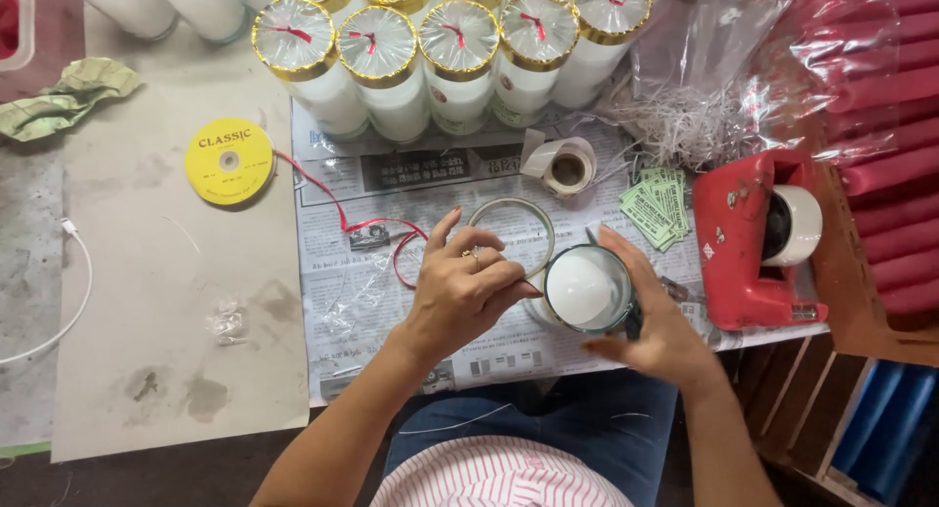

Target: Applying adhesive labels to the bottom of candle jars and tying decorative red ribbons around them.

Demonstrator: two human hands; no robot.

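Glass jar candle (587,290) stood upright on the newspaper (391,302) in front of you, at the middle of the work surface, and your right hand (657,321) cupped it from its three o'clock side. Your fingers there were curled loosely round the wall, thumb low at about five o'clock, so the grip looked like a steadying hold and not a clamp. Your left hand (460,292) came in from nine o'clock, its fingers (509,282) drawn together and pinched at the jar's rim, where a clear, thin ring (514,235) arched away toward eleven o'clock. Whether the fingertips actually gripped that ring or only pressed against it I could not tell; the knuckles hid the contact.

To do this step well, I judged you needed to keep the jar flat on the paper and let the right hand hold it from turning while the left worked at the rim. A light pinch would have suited the ring, since it looked flimsy.

Red ribbon (362,223) trailed from the yellow spool (229,161) at ten o'clock toward your left wrist. Finished candles (460,62) with gold-edged covers stood in a row at twelve o'clock, a red tape dispenser (748,238) sat at three o'clock, and small green labels (660,206) lay at two o'clock.
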